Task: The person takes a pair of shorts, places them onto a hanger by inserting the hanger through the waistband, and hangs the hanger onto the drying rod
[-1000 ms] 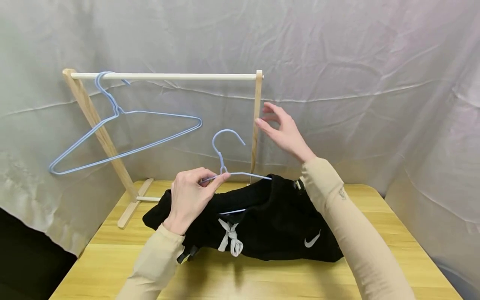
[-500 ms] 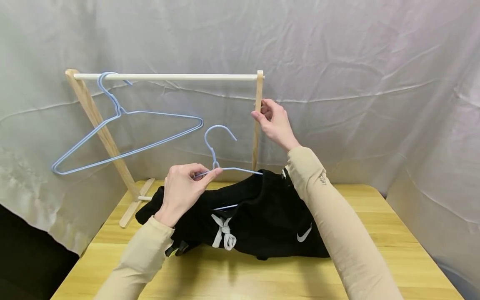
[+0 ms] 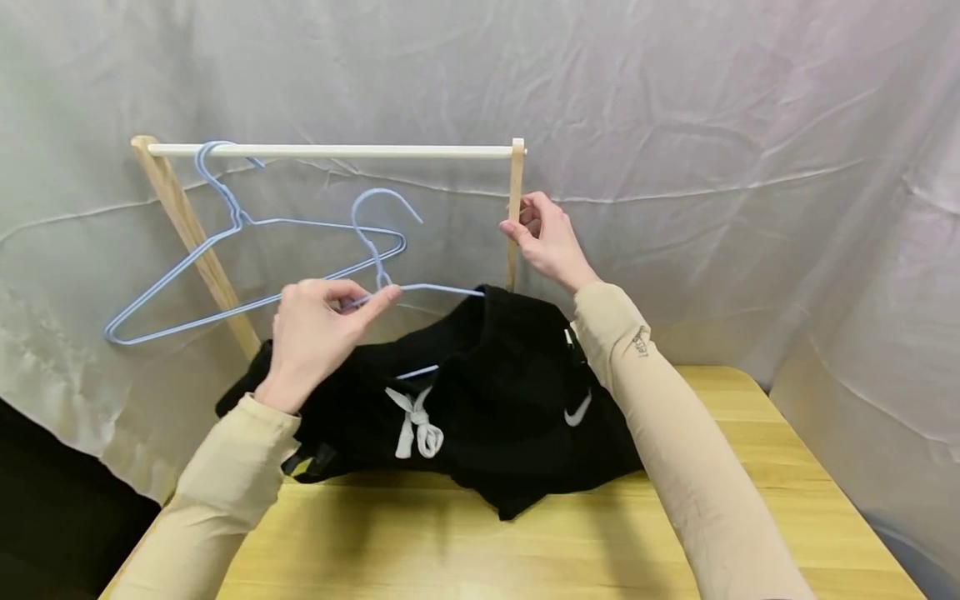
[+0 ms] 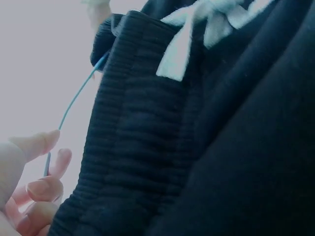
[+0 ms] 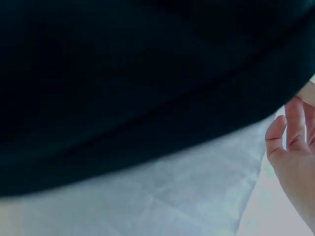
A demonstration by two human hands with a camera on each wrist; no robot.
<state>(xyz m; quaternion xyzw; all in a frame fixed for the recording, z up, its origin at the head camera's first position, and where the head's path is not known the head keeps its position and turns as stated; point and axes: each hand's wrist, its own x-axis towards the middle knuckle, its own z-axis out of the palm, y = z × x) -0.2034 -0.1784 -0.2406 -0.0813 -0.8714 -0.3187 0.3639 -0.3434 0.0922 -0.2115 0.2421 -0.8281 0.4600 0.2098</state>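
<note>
My left hand (image 3: 318, 329) pinches a light blue clothes hanger (image 3: 447, 288) just left of its hook. Black shorts (image 3: 510, 383) with a white drawstring bow (image 3: 420, 425) and a white swoosh hang on that hanger, its shoulders inside the waistband. The left wrist view shows the thumb and fingers on the thin wire, beside the ribbed waistband (image 4: 133, 113). At the right post (image 3: 516, 183) of a wooden clothes rack, my right hand (image 3: 553, 246) grips the wood between thumb and fingers. Dark cloth (image 5: 147, 88) fills much of the right wrist view.
Light blue hangers (image 3: 191, 258) hang together at the left end of the rack's white rail (image 3: 337, 152). The rack stands on a wooden table (image 3: 735, 433), with a grey curtain (image 3: 675, 100) behind. The lifted hanger's hook overlaps the hanging ones in the head view.
My left hand has lifted the hanger with the shorts up and to the left. My right hand has moved from beside the rack's right post onto it.
</note>
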